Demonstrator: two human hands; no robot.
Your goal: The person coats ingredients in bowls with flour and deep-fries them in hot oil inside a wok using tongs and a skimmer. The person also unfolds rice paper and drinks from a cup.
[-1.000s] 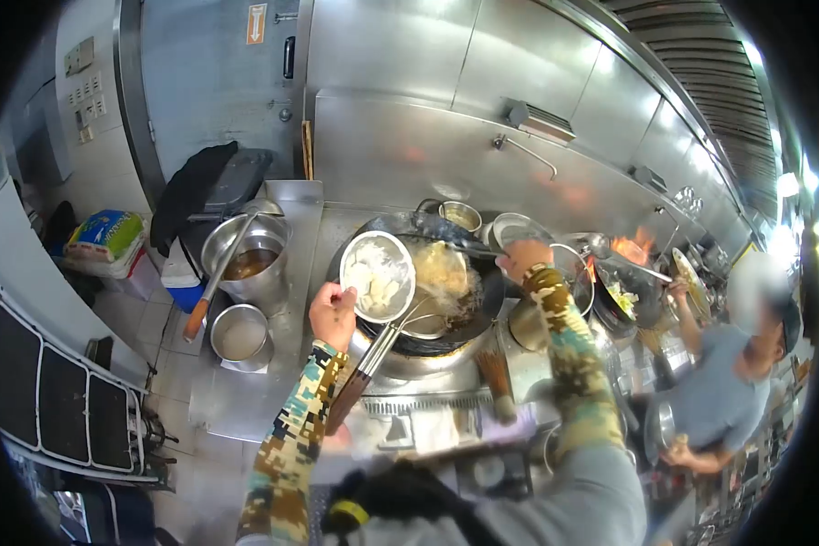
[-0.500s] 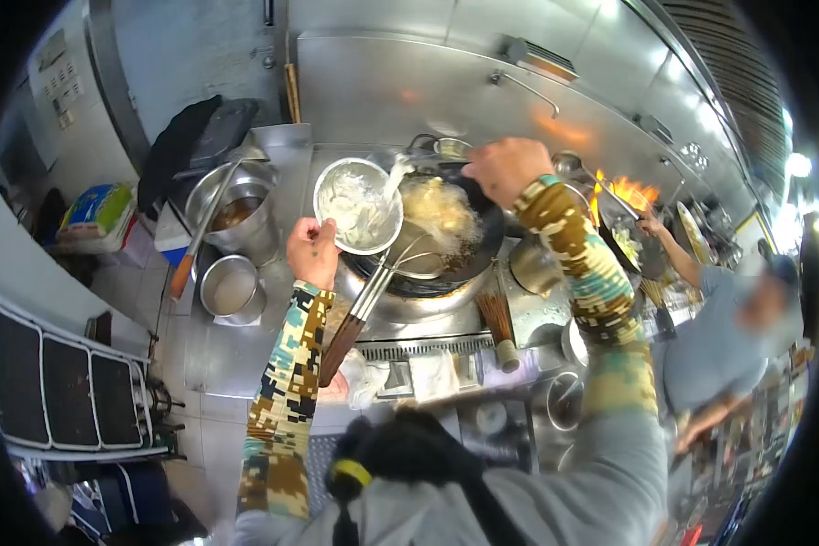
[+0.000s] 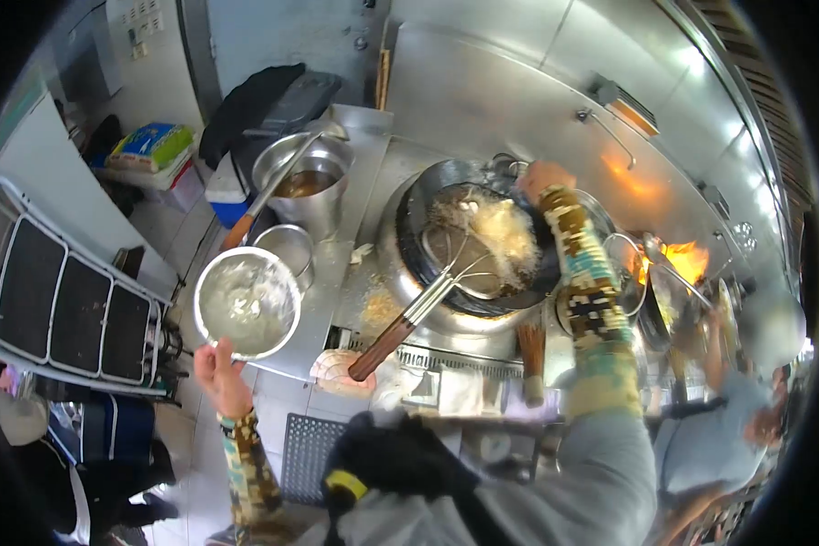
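Observation:
My left hand (image 3: pixel 223 380) grips the near rim of a bowl (image 3: pixel 246 305) with whitish wet residue inside, out to the left of the stove. Beyond the wok's far right rim, my right hand (image 3: pixel 546 179) is closed; what its fingers hold, if anything, is hidden. Between the hands, the dark wok (image 3: pixel 412 205) contains bubbling oil with pale yellow frying food (image 3: pixel 505 227). A wire strainer (image 3: pixel 450 278) with a wooden handle rests across the wok's near side, untouched by either hand.
A steel pot (image 3: pixel 323 205) of brown liquid, with a wooden-handled ladle (image 3: pixel 273 187) across it, stands left of the wok. Behind the bowl is a smaller pot (image 3: pixel 291 246). A bamboo brush (image 3: pixel 532 364) stands front right. Flames (image 3: pixel 682 264) rise at the right, where a co-worker (image 3: pixel 710 446) cooks.
My left hand has carried the bowl from over the wok leftward; the white stuff falling from it is gone. My right hand has shifted to the wok's far rim. The view has turned.

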